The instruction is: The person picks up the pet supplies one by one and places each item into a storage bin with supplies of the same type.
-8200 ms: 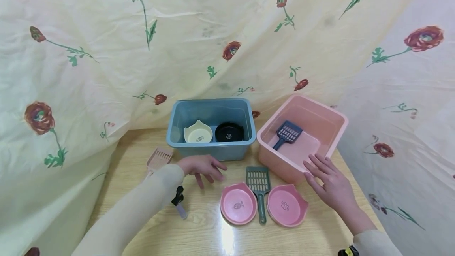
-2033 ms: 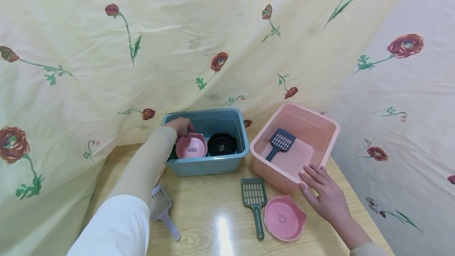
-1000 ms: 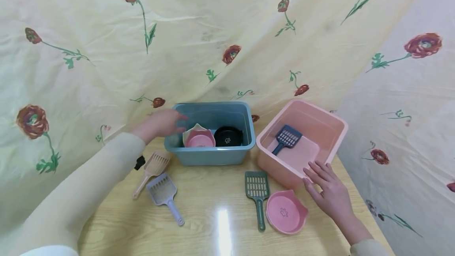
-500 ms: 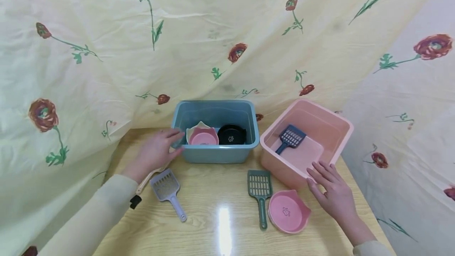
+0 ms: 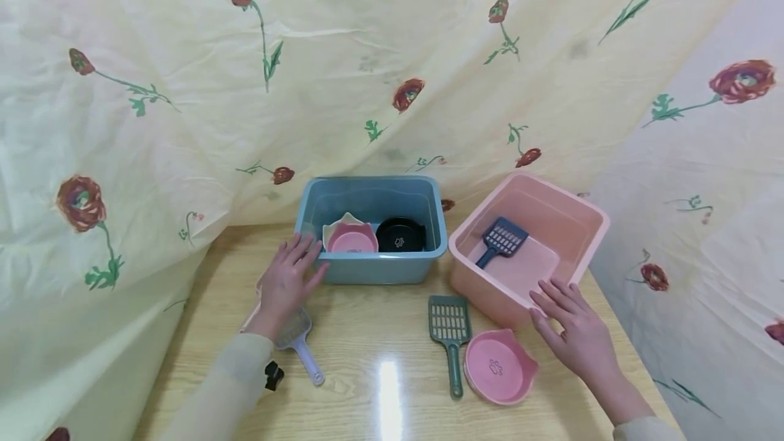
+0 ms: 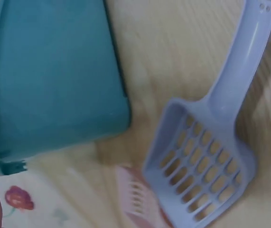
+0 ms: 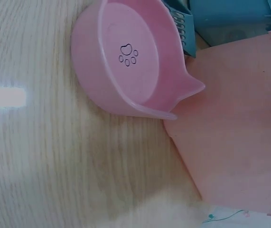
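My left hand [image 5: 286, 284] is spread with straight fingers at the front left corner of the blue bin [image 5: 373, 267], holding nothing. In that bin a pink cat-eared bowl [image 5: 352, 240] sits over a cream cat-eared bowl [image 5: 346, 219], beside a black bowl [image 5: 400, 234]. Under the left hand lie a lavender litter scoop [image 6: 206, 161] and a pale pink scoop [image 6: 137, 197], partly hidden. My right hand [image 5: 572, 329] rests with relaxed fingers at the front rim of the pink bin [image 5: 484, 291], which contains a navy litter scoop [image 5: 503, 237].
Between the bins and the table's front lies a dark green litter scoop [image 5: 450, 332]. A second pink bowl [image 5: 499, 366], marked with a paw print, stands right of it, close to the pink bin. Flowered cloth [image 5: 343, 87] hangs behind and beside the wooden table [image 5: 343, 386].
The fish-marked pink bowl went from the table into the blue bin, onto the cream bowl. My left hand let go of it and drew back to the bin's front corner; the right hand stayed.
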Tool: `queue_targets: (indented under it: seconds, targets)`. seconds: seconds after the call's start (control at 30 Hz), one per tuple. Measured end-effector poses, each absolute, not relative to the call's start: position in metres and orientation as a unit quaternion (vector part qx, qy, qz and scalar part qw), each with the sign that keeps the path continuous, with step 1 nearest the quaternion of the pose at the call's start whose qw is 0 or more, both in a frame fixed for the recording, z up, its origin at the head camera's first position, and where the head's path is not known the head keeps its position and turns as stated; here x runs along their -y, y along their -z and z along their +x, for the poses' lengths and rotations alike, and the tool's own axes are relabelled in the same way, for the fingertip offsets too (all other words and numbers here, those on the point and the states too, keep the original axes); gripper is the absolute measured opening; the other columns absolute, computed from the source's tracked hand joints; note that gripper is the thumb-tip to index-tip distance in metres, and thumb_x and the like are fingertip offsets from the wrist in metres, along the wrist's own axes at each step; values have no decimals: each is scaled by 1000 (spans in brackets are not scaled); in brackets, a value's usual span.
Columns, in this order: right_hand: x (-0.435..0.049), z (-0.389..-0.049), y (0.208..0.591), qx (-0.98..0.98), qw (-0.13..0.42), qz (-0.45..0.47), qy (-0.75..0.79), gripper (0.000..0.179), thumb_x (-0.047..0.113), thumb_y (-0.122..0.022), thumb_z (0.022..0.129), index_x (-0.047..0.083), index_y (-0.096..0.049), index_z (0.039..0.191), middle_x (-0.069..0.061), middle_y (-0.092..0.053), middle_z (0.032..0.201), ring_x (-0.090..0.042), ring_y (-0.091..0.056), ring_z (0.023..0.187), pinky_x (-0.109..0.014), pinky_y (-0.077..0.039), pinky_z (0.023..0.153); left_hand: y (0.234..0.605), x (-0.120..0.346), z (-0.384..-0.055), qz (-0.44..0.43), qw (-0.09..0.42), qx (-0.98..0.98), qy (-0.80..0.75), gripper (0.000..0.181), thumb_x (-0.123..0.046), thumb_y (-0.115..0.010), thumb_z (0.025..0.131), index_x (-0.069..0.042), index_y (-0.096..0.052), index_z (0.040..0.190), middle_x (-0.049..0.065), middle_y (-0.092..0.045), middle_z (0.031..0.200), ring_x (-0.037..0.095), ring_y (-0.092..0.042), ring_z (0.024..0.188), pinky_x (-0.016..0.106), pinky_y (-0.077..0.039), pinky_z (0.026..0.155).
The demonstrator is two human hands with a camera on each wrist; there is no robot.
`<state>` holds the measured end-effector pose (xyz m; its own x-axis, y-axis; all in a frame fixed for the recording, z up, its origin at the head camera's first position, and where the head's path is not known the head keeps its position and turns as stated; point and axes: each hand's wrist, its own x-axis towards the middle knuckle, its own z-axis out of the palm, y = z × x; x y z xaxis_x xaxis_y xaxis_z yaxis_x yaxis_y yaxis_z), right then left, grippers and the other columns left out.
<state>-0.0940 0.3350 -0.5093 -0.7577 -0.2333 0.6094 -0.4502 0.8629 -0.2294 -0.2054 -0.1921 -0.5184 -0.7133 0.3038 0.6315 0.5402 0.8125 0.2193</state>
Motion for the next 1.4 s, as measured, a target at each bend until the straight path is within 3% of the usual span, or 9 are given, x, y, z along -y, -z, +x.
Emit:
queue_targets:
  seconds: [0.13,0.2,0.3,0.47,0.6,0.7,0.87,1.1,1.4]
  targets:
    - [-335,-92,502,928,270,186,-177,61,59,-59,105,4,-80,123,-21,-73,133,-26,-53,148,-32,-22,132,530,192,-207,-234,326,892,209,51,-28,-85,92,-2,-73,134,23,-70,137,45,-63,133,57,-40,122]
    - [-335,-89,498,933,260,184,-170,52,50,-71,101,5,-79,125,-20,-72,134,-38,-60,138,-28,-22,131,533,194,-207,-239,337,887,208,48,-39,-71,104,-2,-73,134,22,-71,134,45,-64,131,56,-40,122]
    - [-332,-85,490,939,245,179,-163,48,34,-86,89,7,-78,127,-19,-72,135,-46,-65,128,-20,-20,129,535,197,-209,-246,351,880,204,63,-54,-45,113,-1,-74,131,21,-73,130,45,-66,128,56,-44,118]
    - [-321,-78,472,947,214,186,-150,50,34,-88,88,11,-77,131,-14,-72,137,-43,-66,127,-14,-18,124,531,202,-210,-260,365,874,188,71,-57,-36,113,1,-76,126,21,-76,124,45,-70,123,60,-52,108]
    - [-310,-72,458,944,207,215,-141,52,30,-89,85,11,-76,132,-13,-73,135,-42,-68,123,-40,-52,111,528,206,-211,-269,369,873,171,71,-57,-35,114,0,-77,124,22,-76,122,44,-70,121,61,-55,103]
    - [-304,-67,451,942,199,229,-140,55,23,-91,80,10,-76,132,-13,-74,134,-40,-73,116,-58,-62,87,527,207,-212,-278,368,872,164,71,-56,-34,114,0,-77,124,21,-76,123,44,-71,121,60,-56,101]
    - [-296,-55,446,944,175,239,-147,55,20,-94,76,13,-79,129,-7,-77,128,-33,-77,106,-52,-66,78,527,206,-214,-292,373,865,162,68,-53,-34,115,-1,-78,124,20,-77,122,42,-72,120,57,-56,103]
    - [-291,-46,448,940,155,262,-155,51,16,-94,76,20,-80,125,5,-79,121,-19,-78,104,-37,-65,82,528,203,-218,-307,387,851,179,64,-50,-40,115,1,-79,119,23,-77,118,44,-73,115,59,-59,97]
    - [-304,-46,459,948,-68,212,-225,35,32,-82,96,13,-80,125,0,-80,118,-13,-75,106,-37,-65,83,528,203,-217,-310,390,851,167,67,-50,-36,115,1,-80,116,22,-78,117,43,-75,110,58,-60,94]
